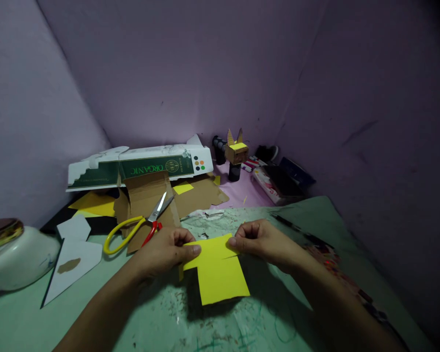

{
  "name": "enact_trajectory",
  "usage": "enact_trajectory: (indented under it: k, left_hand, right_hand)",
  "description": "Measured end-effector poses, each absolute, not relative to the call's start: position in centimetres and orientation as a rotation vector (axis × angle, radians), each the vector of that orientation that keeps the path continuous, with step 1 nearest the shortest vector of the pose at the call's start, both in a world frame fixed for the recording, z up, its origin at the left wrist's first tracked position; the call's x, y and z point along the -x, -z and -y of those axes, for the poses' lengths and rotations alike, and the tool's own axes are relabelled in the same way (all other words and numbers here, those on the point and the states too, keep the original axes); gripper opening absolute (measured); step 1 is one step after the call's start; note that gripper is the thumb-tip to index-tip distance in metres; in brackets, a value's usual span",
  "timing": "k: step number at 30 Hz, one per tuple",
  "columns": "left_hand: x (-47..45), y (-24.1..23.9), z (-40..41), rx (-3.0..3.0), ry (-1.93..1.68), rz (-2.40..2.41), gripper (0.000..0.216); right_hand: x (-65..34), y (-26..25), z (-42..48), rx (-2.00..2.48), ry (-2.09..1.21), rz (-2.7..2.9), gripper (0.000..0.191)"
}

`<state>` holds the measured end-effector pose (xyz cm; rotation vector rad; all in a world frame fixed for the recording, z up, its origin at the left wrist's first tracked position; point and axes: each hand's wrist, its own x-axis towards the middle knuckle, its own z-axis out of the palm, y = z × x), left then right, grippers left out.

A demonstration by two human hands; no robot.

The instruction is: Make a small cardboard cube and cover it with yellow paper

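Note:
A yellow piece of paper (222,278), cut roughly in a T shape, is held up over the green tabletop (161,322). My left hand (168,252) pinches its upper left corner between thumb and fingers. At the upper right corner, my right hand (260,243) pinches it the same way. A slit or crease runs in from the paper's right side near my right thumb. Just beyond my left hand, scissors (146,220) with one yellow and one red handle lie with blades slightly apart on brown cardboard (146,190).
A torn green and white carton (146,168) leans at the back. A small cardboard figure (236,152) with pointed ears stands on a dark cylinder. White paper scraps (78,259) and a rounded white object (20,259) sit at left. A dark pen-like item (289,224) lies at right.

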<state>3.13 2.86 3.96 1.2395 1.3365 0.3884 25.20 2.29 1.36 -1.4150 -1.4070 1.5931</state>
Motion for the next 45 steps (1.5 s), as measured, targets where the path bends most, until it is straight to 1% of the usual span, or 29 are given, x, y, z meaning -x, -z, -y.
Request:
enact_trajectory:
  k: [9,18,28,36,45]
  left_hand:
    - [-3.0,-3.6,-3.0,-1.162,-0.431,-1.317,0.035]
    - [-3.0,-3.6,-3.0,-1.237,-0.406,-1.365,0.029]
    - [-3.2,-3.6,-3.1,-1.176,-0.415,-1.336,0.025]
    - [-3.0,-3.5,-3.0,-1.184,-0.429,-1.338,0.030]
    - [-2.9,-3.8,-3.0,-1.284,-0.346,-1.322,0.034]
  right_hand:
    - [-25.2,-2.1,-2.1,1.395,-1.626,1.333,0.031]
    - [-25.1,-2.0,-2.2,1.416,-1.630,1.294,0.031]
    - [-25.2,-1.5,-2.4,1.415,-1.610,1.333,0.030]
    - [-25.1,-1.2,-2.3,1.462,-1.586,1.372,0.032]
    - [-25.1,-1.2,-2.3,1.471,-1.565,1.405,0.029]
